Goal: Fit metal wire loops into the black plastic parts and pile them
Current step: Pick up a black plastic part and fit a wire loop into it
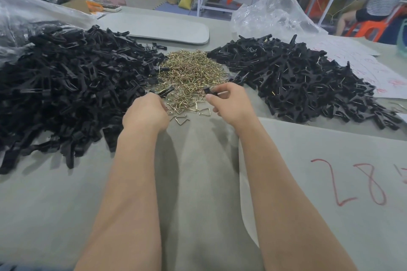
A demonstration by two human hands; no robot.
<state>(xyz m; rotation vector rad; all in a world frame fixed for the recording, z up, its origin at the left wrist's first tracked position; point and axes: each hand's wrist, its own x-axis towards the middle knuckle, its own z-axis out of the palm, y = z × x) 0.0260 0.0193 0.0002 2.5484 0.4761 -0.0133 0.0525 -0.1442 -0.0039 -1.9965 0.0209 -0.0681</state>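
Pinched one black plastic part (209, 91) between thumb and forefinger of right hand (231, 103), over near edge of wire-loop heap (191, 70). Gripped a second black part (165, 91) in left hand (146, 114), fingers curled round it, tip poking out on far side. Couldn't tell whether either hand also held a loop: too small, hidden by fingers.

Kept both hands low and close together over the heap, probably to make loop pickup and insertion one short move.

Heap mid-table, between two black piles, touching both at the edges. Few stray loops (181, 120) loose on near side, just beside left hand.

Left: big pile of bare parts (72, 86), no wire visible. Read as feed stock, within left-hand reach. Right: smaller pile (304, 81), brass wire glinting in many pieces. Read as finished output, handy for right-hand drop-off. Left-to-right flow, judged from layout only.

Step in hand, best guess: fitting or about to fit a loop. Not confirmed.

Further out: grey felt table cover (193, 182); grey sheet (330, 171) with red "28", near right; clear plastic bag (33, 11) far left, second bag (271, 13) far right; paper (374, 72) with red writing beside right pile; seated person (378, 0) far right, well apart from the work.
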